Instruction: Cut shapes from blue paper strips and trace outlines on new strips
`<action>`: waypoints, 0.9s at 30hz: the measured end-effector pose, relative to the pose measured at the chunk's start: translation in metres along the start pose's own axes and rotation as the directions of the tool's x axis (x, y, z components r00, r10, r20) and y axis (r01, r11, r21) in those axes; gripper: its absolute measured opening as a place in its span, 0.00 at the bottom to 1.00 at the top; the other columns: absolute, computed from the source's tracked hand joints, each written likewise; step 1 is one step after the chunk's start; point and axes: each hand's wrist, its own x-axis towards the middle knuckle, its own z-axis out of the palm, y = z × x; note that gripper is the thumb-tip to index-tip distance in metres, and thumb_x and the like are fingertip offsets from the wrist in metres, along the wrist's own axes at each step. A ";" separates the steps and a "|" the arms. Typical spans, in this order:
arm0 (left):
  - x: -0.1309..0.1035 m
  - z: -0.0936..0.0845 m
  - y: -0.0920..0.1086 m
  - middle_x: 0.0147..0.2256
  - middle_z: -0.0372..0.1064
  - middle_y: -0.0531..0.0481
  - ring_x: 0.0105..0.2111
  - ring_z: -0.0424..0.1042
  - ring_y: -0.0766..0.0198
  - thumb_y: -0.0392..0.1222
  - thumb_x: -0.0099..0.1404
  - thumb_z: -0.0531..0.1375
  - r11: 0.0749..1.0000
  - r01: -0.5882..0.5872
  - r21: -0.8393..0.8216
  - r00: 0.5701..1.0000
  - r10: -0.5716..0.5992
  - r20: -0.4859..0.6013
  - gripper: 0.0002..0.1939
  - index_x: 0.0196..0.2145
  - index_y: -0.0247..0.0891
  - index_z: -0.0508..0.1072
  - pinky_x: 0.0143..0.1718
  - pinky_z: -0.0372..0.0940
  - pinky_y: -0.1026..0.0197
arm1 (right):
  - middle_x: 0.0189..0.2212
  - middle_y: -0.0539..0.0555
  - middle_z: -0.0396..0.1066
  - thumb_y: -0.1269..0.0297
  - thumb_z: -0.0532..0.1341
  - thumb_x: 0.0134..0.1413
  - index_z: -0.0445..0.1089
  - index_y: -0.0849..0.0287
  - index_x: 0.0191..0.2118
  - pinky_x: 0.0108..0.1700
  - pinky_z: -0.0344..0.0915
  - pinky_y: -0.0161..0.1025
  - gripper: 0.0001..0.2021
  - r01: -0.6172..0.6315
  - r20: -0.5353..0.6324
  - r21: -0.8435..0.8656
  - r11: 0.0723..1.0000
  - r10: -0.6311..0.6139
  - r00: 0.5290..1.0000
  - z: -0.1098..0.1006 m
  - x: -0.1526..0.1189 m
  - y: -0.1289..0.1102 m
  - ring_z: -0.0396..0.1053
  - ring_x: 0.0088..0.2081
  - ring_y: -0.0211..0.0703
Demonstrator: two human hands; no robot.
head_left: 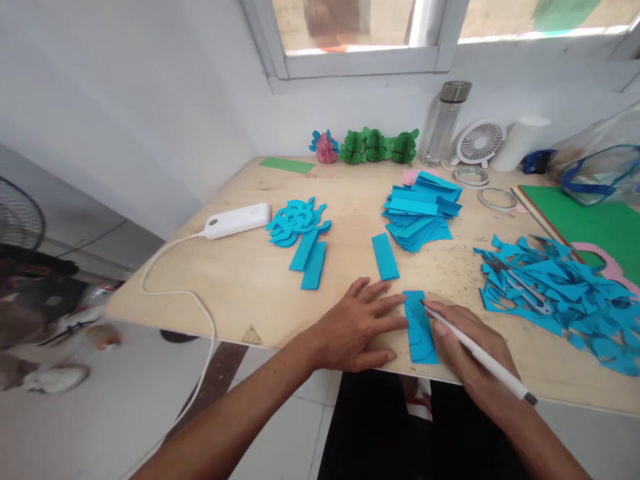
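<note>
My right hand [470, 347] grips a white pen [483, 355], its dark tip at the upper right edge of a blue paper strip [421, 333]. Curved dark lines show on that strip, which lies near the table's front edge. My left hand [363, 327] rests flat with fingers spread, fingertips at the strip's left side. Just above it lies another blue strip [385, 257]. Farther back is a stack of folded blue paper [420, 210]. To the left, curved blue cutouts [297, 220] are heaped, with two blue strips [313, 263] beside them.
Blue scraps [575, 287] with scissors [525, 287] on them spread at the right. A white power bank [237, 220] with a cable lies left. Along the wall stand green paper ornaments [375, 145], a bottle [445, 123] and a small fan [481, 142]. Tape rolls [471, 176] lie nearby.
</note>
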 end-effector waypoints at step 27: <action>-0.001 0.002 0.000 0.65 0.54 0.47 0.66 0.46 0.45 0.56 0.65 0.55 1.000 0.003 -0.004 1.000 -0.003 0.012 0.26 0.58 0.47 0.65 0.63 0.40 0.40 | 0.29 0.51 0.76 0.59 0.58 0.58 0.73 0.55 0.35 0.29 0.66 0.35 0.09 -0.238 0.030 0.004 0.971 0.237 0.971 0.017 0.022 -0.005 0.72 0.28 0.41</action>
